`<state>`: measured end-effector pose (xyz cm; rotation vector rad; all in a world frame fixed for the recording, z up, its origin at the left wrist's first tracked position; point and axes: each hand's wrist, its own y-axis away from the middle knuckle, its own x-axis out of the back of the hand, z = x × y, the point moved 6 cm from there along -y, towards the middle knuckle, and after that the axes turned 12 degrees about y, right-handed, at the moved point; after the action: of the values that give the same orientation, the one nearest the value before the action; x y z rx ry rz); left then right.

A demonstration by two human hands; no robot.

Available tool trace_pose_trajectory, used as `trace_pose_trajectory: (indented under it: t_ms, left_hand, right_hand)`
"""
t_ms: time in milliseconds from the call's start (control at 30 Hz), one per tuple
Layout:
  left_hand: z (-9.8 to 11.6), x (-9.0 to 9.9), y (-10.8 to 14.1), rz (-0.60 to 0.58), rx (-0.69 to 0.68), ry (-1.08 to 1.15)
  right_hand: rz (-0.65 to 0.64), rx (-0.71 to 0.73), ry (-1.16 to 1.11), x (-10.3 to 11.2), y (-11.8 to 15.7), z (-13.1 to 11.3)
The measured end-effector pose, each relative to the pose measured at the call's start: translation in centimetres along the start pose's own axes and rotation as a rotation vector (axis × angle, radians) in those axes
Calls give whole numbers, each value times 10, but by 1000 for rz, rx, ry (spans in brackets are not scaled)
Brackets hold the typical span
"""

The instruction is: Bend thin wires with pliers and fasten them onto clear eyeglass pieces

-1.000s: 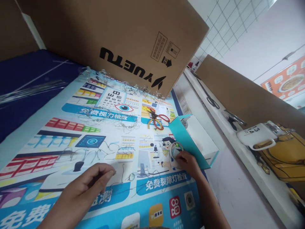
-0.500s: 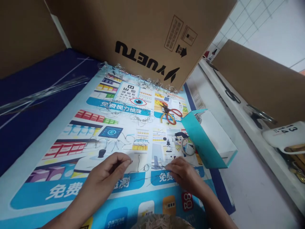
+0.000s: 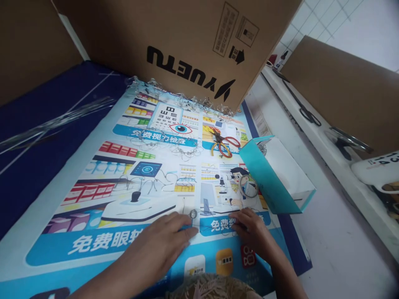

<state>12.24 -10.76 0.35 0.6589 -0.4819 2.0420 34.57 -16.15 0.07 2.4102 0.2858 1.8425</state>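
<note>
A printed optical-shop banner (image 3: 106, 245) lies under both hands, with thin wire eyeglass frames (image 3: 183, 182) scattered across it. My left hand (image 3: 158, 245) rests low on the banner, its fingertips beside a small metal wire ring (image 3: 193, 214). Fine wire runs from that ring toward my right hand (image 3: 252, 231), whose fingers are bunched on the banner. Whether either hand pinches the wire is hidden.
A large cardboard box (image 3: 187, 45) stands at the banner's far edge, with tangled wire (image 3: 187, 101) along its foot. Red-handled scissors (image 3: 226, 143) lie on the banner. A teal-edged white box (image 3: 274, 176) stands right, and a bundle of long wires (image 3: 52, 124) lies on navy cloth (image 3: 62, 95).
My left hand has moved down and right, flattening with its fingertips at the small ring. My right hand has shifted slightly right. The view has tilted a little.
</note>
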Motion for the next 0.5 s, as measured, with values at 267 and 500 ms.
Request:
trace_pose_trajectory:
  t_ms: [267, 500]
  left_hand:
    - [11, -6, -3, -88, -82, -66]
    - [10, -5, -2, -129, -41, -10]
  right_hand:
    - [-2, -113, -27, 5, 11, 17]
    - [21, -171, -14, 8, 12, 28]
